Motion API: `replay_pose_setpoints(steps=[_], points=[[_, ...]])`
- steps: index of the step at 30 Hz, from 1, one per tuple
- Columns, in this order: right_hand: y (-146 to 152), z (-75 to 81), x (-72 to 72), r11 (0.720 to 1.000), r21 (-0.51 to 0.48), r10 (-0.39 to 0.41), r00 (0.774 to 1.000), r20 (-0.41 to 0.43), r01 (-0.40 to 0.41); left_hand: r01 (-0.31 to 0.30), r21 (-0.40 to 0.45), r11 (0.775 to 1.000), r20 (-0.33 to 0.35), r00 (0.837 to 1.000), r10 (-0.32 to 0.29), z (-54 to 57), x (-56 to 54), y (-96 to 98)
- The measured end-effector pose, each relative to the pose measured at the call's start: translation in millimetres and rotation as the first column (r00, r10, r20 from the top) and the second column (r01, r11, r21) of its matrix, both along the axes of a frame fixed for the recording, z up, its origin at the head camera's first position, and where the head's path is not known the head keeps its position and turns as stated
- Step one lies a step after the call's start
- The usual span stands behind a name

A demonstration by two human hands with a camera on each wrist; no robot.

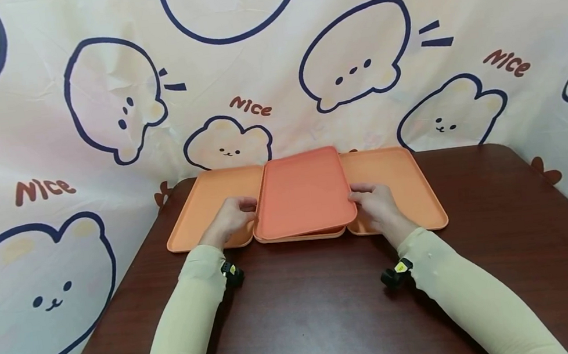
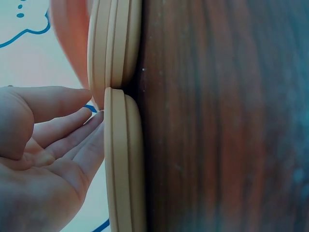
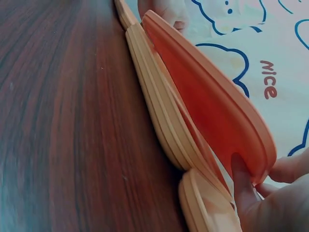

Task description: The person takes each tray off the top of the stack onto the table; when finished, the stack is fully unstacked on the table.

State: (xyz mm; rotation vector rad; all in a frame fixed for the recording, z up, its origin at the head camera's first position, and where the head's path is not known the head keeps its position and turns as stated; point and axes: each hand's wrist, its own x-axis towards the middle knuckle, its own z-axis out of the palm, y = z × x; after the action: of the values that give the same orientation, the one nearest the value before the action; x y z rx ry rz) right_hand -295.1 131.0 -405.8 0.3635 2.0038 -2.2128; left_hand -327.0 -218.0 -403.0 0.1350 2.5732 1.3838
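Note:
A coral-red tray (image 1: pixel 304 192) is tilted, its right side raised above a stack of light orange trays (image 1: pixel 298 237). My right hand (image 1: pixel 379 204) pinches its right rim, with the thumb against the underside in the right wrist view. At the opposite rim, my left hand (image 1: pixel 233 215) brings thumb and fingertips together on the tray's low edge. In the left wrist view, these fingers (image 2: pixel 63 130) lie over the left orange tray (image 2: pixel 118 159). Another orange tray (image 1: pixel 395 179) lies flat under my right hand.
All the trays rest on a dark brown wooden table (image 1: pixel 310 314), in a row near its far edge. Behind them hangs a pale cloth (image 1: pixel 271 67) printed with bears. A small black device (image 1: pixel 397 274) is strapped at the right wrist, another (image 1: pixel 233 273) at the left.

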Motion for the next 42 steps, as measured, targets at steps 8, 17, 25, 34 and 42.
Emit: replay_pose_setpoints(steps=[8, 17, 25, 34, 42], points=[[24.8, 9.6, 9.9, 0.997, -0.072, -0.034, 0.998, -0.053, 0.03, 0.023, -0.051, 0.998, 0.002, 1.0, -0.023, -0.3, 0.3, 3.1], [59.4, 22.9, 22.1, 0.996, -0.082, -0.047, 0.999, -0.013, 0.046, 0.016, -0.073, 0.997, 0.031, 0.999, -0.014, 1.9, -0.2, 3.2], [82.1, 30.5, 29.8, 0.99, -0.078, -0.117, 0.993, 0.004, 0.117, 0.022, -0.08, 0.997, 0.016, 1.0, -0.021, 1.8, 1.0, 2.3], [112.5, 32.0, 35.7, 0.987, -0.039, -0.153, 0.986, 0.065, 0.156, 0.022, -0.093, 0.995, 0.019, 1.0, -0.02, 4.0, 2.5, 1.7], [146.0, 29.0, 41.0, 0.98, -0.102, -0.164, 0.985, 0.047, 0.168, 0.033, -0.105, 0.994, 0.012, 0.999, -0.032, 3.1, 1.8, 1.8]])
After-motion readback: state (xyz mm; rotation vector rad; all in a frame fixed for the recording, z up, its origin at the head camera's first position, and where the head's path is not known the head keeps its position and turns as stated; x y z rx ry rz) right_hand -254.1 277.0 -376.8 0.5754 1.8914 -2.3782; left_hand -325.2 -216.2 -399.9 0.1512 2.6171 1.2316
